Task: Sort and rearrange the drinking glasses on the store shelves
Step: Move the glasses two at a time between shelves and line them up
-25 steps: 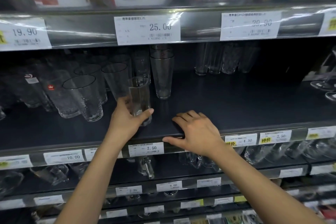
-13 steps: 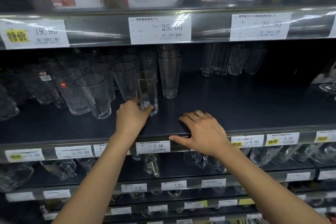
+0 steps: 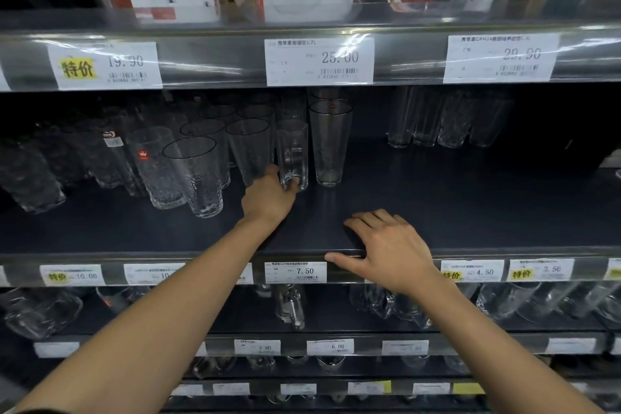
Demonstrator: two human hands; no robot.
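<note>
- Fingers [image 3: 369, 217] of the right hand [image 3: 393, 245] lie straight and flat on the front edge of the dark shelf [image 3: 437, 205], with the thumb on the lip. They hold nothing.
- What do the price tags by that hand say?
- At 9 o'clock from it, one says 7.50 [image 3: 295, 271]. At 3 o'clock are 4.50 [image 3: 472, 274] and 2.50 [image 3: 541, 270], each with a yellow sticker.
- Where is the glass?
- A bit deeper in. The left hand [image 3: 268, 200] has its fingers [image 3: 273, 175] curled round the bottom of a small straight glass [image 3: 292, 148]. It stands upright on the shelf, at 12 o'clock from those fingers.
- Which hand is closer to it?
- The left one, because it holds it. The right hand is well apart, at 5 o'clock from the glass.
- What is next to it?
- A tall glass [image 3: 331, 144] stands just beside it at 3 o'clock. Bumpy glasses [image 3: 198, 175] sit at 9 o'clock, and one has a red crown sticker [image 3: 143, 155]. I think the small glass has only a thin gap, so it must go straight back.
- And far up?
- Tags on the shelf above say 19.90 [image 3: 106, 65], 25.00 [image 3: 319, 60] with 1.7L, and 29.90 [image 3: 500, 57].
</note>
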